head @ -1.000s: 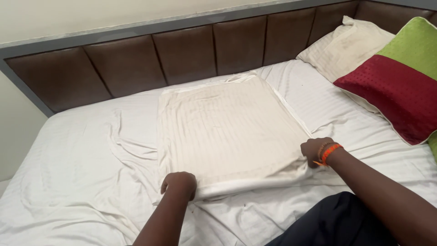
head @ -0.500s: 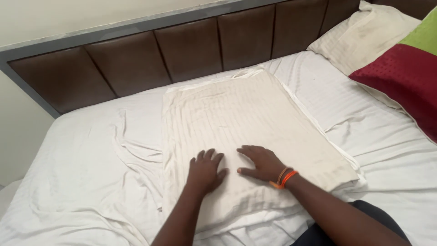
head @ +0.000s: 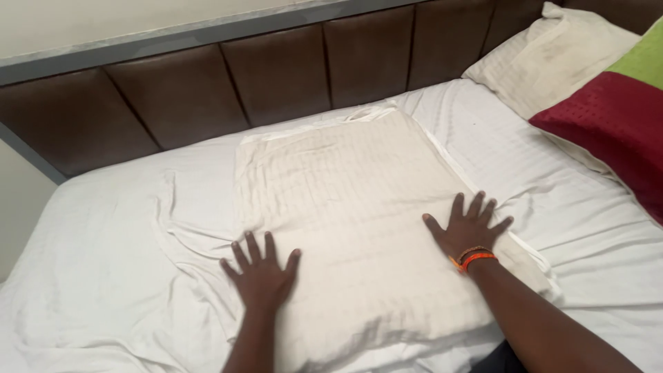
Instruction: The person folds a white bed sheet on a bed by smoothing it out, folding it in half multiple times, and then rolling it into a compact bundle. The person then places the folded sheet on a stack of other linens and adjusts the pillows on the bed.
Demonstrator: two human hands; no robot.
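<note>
Pillow, cream and faintly striped, is lying flat across the middle of the frame on the bed, its far edge close to the brown padded headboard along the top. Both hands are pressing down on its near half, gripping nothing. The left hand is resting palm-down at the pillow's left edge, lower centre-left, fingers spread and partly lying on the rumpled white sheet. The right hand, with an orange band at the wrist, is lying open and flat near the right edge, centre-right of the frame. Judging from this, the step in hand is flattening and smoothing the pillow in place. A next move would call for even pressure from both palms and an outward sweep toward the corners, without dragging the loose sheet beneath. At the upper right, another cream pillow and a red and green cushion are lying well apart from the hands.
</note>
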